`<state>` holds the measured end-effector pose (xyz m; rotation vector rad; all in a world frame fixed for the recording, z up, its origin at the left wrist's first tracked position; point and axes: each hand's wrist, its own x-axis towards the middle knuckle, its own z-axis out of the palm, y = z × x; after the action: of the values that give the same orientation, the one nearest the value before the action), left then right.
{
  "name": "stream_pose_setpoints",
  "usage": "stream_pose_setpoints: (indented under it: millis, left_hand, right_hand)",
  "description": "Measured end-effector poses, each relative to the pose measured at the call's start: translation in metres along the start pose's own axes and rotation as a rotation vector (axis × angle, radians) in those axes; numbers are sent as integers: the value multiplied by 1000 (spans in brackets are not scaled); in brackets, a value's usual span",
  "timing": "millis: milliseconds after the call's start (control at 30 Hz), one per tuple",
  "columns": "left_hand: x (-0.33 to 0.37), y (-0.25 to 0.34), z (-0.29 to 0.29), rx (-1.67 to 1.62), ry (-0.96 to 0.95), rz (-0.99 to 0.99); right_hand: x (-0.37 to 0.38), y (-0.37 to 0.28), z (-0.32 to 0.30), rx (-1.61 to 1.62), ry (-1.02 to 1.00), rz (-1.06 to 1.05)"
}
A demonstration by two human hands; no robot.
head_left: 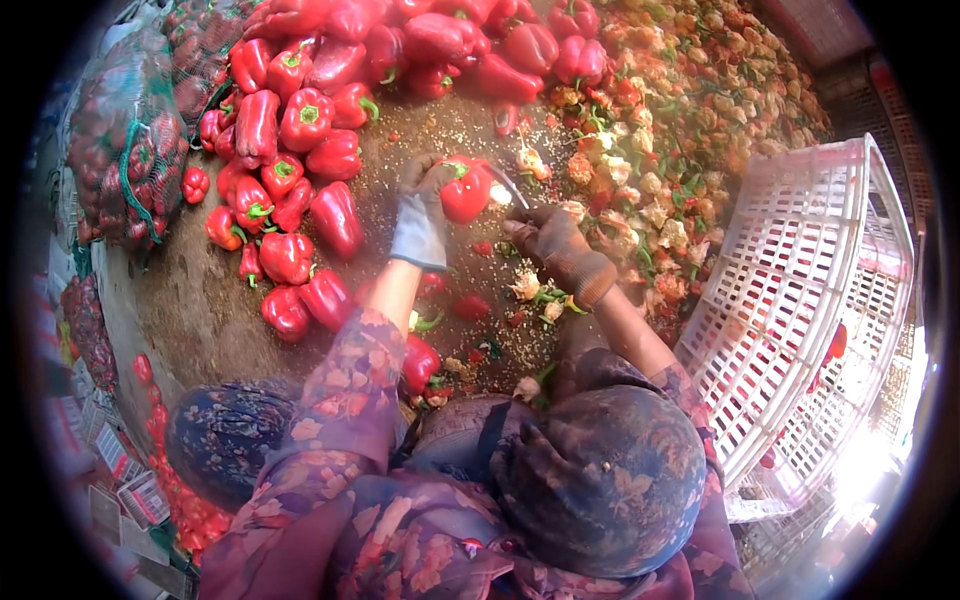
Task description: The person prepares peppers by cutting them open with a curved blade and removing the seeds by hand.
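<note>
My left hand (pixel 424 212), in a white glove with dirty grey fingers, is closed round a red bell pepper (pixel 466 194), its green stem at the top. In a brown-stained glove, my right hand (pixel 560 250) grips a small curved knife (pixel 513 188). The thin blade reaches up beside the pepper's right side; whether it touches the skin I cannot tell. Below my hands, pale seeds and a cut-out pepper core (pixel 526 285) lie on the brown work surface (pixel 400 130). Another red pepper (pixel 420 363) lies close to my left forearm.
Whole red peppers (pixel 287 258) are heaped to the left and along the far side. A large pile of pepper cores (pixel 700 120) spreads at the far right. Full net sacks (pixel 127 150) stand far left. A white slatted plastic crate (pixel 790 290) stands tilted at my right.
</note>
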<state>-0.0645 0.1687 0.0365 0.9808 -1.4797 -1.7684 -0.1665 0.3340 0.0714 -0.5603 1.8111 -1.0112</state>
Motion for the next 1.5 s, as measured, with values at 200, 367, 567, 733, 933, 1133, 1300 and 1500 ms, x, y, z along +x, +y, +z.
stream_pose_setpoints:
  millis: [200, 367, 567, 733, 933, 1133, 1300, 1500]
  left_hand:
    - [-34, 12, 37, -81, -27, -99]
    - [-45, 37, 59, 213, -6, 138]
    - [-36, 47, 75, -444, -115, -167]
    - [-41, 46, 85, -409, -109, -174]
    - [-32, 70, 83, -46, -172, -115]
    - [-47, 86, 92, -432, -275, -368]
    - [-31, 79, 72, -711, -494, -676]
    - [-32, 79, 64, -575, -201, -412]
  right_hand:
    - [-11, -1, 22, -11, 148, -32]
    - [-9, 9, 17, 73, 291, -297]
    - [-15, 6, 22, -117, 455, -201]
    - [-20, -5, 9, -216, 538, -247]
    - [-18, -9, 5, -233, 629, -282]
    - [0, -1, -14, -335, 704, -519]
    - [-2, -12, -38, -329, 552, -564]
    - [-50, -27, -40, -150, 504, -517]
